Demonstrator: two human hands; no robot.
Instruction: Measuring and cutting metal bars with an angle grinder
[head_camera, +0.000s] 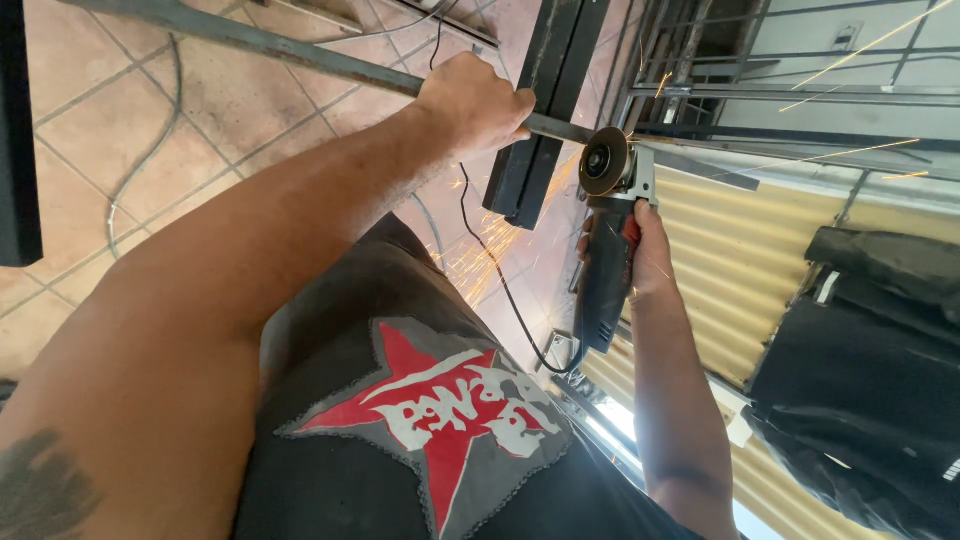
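Observation:
My left hand (475, 100) grips a long grey metal bar (270, 45) that runs from the upper left toward the centre. My right hand (645, 250) holds a dark angle grinder (605, 275) by its body. The grinder's disc (603, 160) touches the bar just right of my left hand. Orange sparks (480, 250) spray down and left below the cut, and a few streak off to the upper right. The grinder's black cord (500, 270) hangs down past my dark shirt.
Pink floor tiles (130, 130) lie to the left, with a grey cable (150, 150) curving over them. A black steel beam (545, 100) stands behind the bar. A metal frame of bars (800, 95), yellow corrugated sheeting (720, 250) and a black bag (870, 370) are at right.

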